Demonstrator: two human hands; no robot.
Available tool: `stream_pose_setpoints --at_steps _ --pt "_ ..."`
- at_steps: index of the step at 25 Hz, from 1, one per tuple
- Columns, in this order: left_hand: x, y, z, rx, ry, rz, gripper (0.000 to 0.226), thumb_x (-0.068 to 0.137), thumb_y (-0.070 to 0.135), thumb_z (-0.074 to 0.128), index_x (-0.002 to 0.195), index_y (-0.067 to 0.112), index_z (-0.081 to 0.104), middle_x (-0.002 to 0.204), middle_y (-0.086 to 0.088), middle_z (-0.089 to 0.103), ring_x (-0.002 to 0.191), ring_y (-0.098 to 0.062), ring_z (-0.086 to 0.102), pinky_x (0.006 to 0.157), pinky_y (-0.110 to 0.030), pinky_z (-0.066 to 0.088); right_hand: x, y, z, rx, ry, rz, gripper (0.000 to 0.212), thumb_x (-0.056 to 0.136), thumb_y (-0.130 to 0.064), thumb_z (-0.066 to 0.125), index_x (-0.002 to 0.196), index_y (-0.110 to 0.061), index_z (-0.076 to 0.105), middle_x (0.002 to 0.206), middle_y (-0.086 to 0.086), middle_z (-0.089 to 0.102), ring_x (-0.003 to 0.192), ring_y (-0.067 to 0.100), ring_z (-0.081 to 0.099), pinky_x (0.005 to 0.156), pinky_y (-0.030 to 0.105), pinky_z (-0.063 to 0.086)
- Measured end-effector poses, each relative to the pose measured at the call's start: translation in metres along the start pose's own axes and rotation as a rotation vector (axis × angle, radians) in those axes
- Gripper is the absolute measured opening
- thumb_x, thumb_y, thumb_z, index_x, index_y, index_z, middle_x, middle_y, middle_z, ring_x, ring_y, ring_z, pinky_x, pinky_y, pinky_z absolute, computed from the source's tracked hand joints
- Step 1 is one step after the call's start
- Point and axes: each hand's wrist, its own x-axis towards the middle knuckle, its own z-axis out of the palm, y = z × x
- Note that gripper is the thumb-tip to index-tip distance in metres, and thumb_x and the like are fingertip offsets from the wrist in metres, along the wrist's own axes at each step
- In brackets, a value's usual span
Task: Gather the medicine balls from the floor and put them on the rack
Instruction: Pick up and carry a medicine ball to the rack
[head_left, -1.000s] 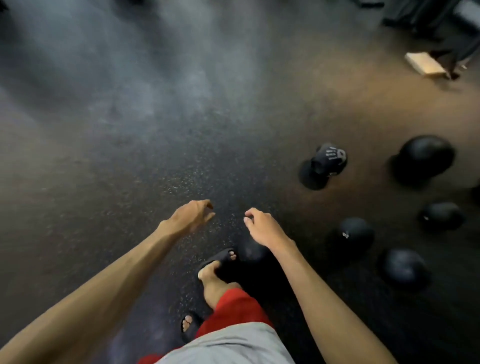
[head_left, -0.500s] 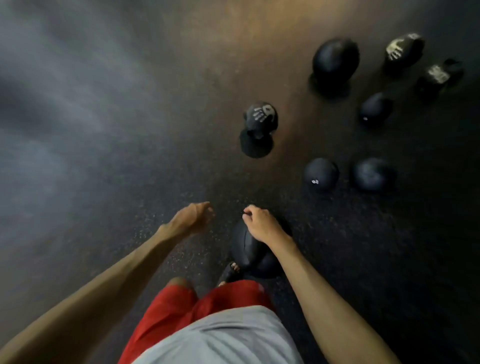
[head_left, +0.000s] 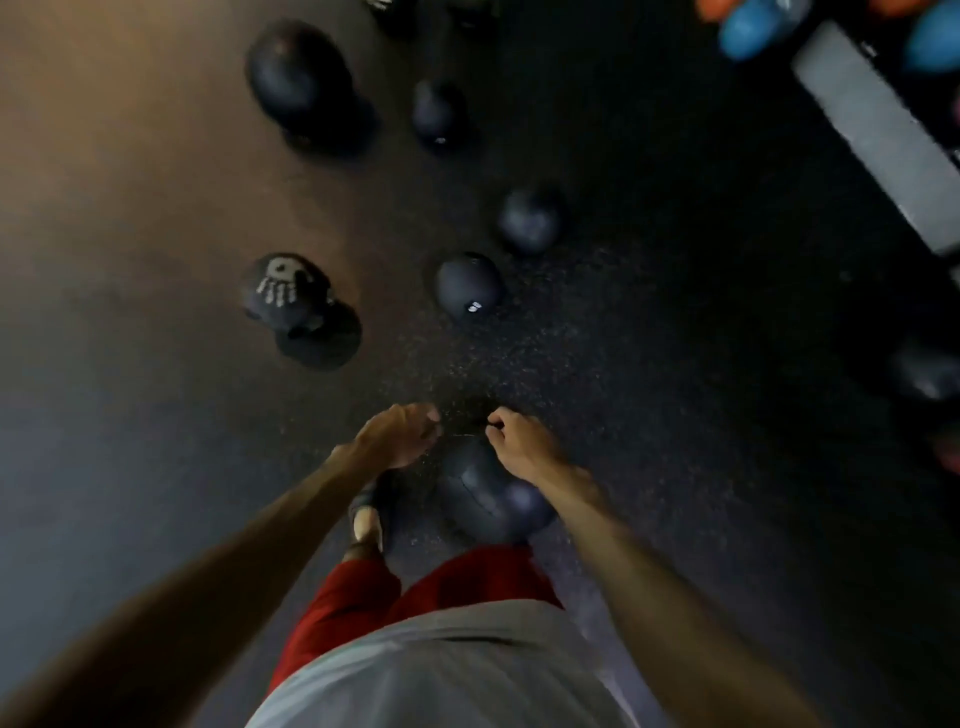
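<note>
- We judge the step in hand to be the gathering. Neither hand carries a ball yet, and the nearest medicine ball (head_left: 483, 501) lies on the floor (head_left: 130, 260) at our feet, just beside our sandalled foot (head_left: 368, 512).
- Our left hand (head_left: 400, 436) and right hand (head_left: 522, 449) hang over it, fingers loosely curled and holding nothing. We cannot tell whether the right one touches the ball.
- The next move, as we read it, calls for bending low, spreading both hands wide and cupping the ball from its two sides, since it looks heavy.
- Further out on the floor lie the handprint ball (head_left: 288, 293), the marked ball (head_left: 467, 286), a plain ball (head_left: 530, 218) and a large ball (head_left: 301, 78).
- The rack (head_left: 872, 124) stands at the floor's far right corner, with blue balls (head_left: 753, 26) beside it.
- The marked ball and the plain ball lie near our likely path to the rack, so we may need to step around them.
</note>
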Motion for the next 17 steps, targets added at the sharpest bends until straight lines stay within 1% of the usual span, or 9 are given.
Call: stream_pose_setpoints --at_steps 4,6,8,11,13,15,17 --pt "0.038 -0.013 -0.019 0.126 -0.19 0.157 0.027 0.1 0.036 0.05 0.122 0.021 0.059 0.11 -0.006 0.07 0.099 -0.025 0.066 0.084 -0.036 0.053 -0.015 -0.01 0.023 0.126 0.132 0.223 0.032 0.103 -0.033 0.044 0.126 -0.018 0.059 0.116 0.011 0.068 0.103 0.031 0.064 0.079 0.036 0.05" --pt "0.052 -0.015 -0.02 0.169 -0.272 0.217 0.026 0.099 0.036 0.052 0.12 0.022 0.06 0.115 -0.005 0.068 0.102 -0.025 0.065 0.089 -0.04 0.053 -0.023 -0.013 0.043 0.217 0.186 0.329 0.032 0.103 -0.033 0.044 0.126 -0.017 0.059 0.114 0.013 0.069 0.101 0.032 0.065 0.08 0.041 0.054" --pt "0.063 -0.015 -0.013 0.204 -0.329 0.282 0.026 0.099 0.032 0.054 0.119 0.019 0.061 0.113 -0.008 0.068 0.104 -0.027 0.064 0.09 -0.042 0.053 -0.031 -0.014 0.063 0.302 0.248 0.408 0.032 0.102 -0.033 0.045 0.124 -0.016 0.06 0.114 0.014 0.069 0.103 0.035 0.065 0.083 0.045 0.054" --pt "0.072 -0.005 0.001 0.263 -0.385 0.364 0.025 0.099 0.028 0.055 0.117 0.013 0.063 0.109 -0.013 0.069 0.101 -0.031 0.064 0.085 -0.039 0.052 -0.038 -0.009 0.09 0.366 0.318 0.498 0.031 0.102 -0.03 0.044 0.122 -0.013 0.061 0.115 0.017 0.069 0.106 0.039 0.063 0.085 0.044 0.052" --pt "0.075 0.0 0.018 0.314 -0.419 0.395 0.024 0.099 0.029 0.056 0.116 0.013 0.064 0.107 -0.014 0.07 0.101 -0.032 0.064 0.084 -0.039 0.051 -0.041 -0.001 0.111 0.399 0.326 0.538 0.03 0.102 -0.028 0.042 0.118 -0.011 0.061 0.116 0.018 0.068 0.105 0.041 0.062 0.078 0.039 0.046" --pt "0.081 0.0 0.04 0.372 -0.44 0.411 0.024 0.098 0.03 0.056 0.115 0.014 0.064 0.105 -0.014 0.071 0.101 -0.032 0.064 0.083 -0.037 0.05 -0.042 0.013 0.136 0.448 0.328 0.57 0.025 0.1 -0.024 0.04 0.107 -0.011 0.06 0.11 0.018 0.067 0.099 0.041 0.063 0.07 0.036 0.038" --pt "0.094 -0.008 0.064 0.412 -0.452 0.399 0.025 0.098 0.033 0.055 0.117 0.017 0.062 0.105 -0.013 0.07 0.103 -0.031 0.063 0.086 -0.038 0.051 -0.037 0.027 0.161 0.478 0.329 0.573 0.021 0.099 -0.021 0.04 0.101 -0.011 0.058 0.102 0.018 0.067 0.094 0.039 0.063 0.067 0.036 0.035"
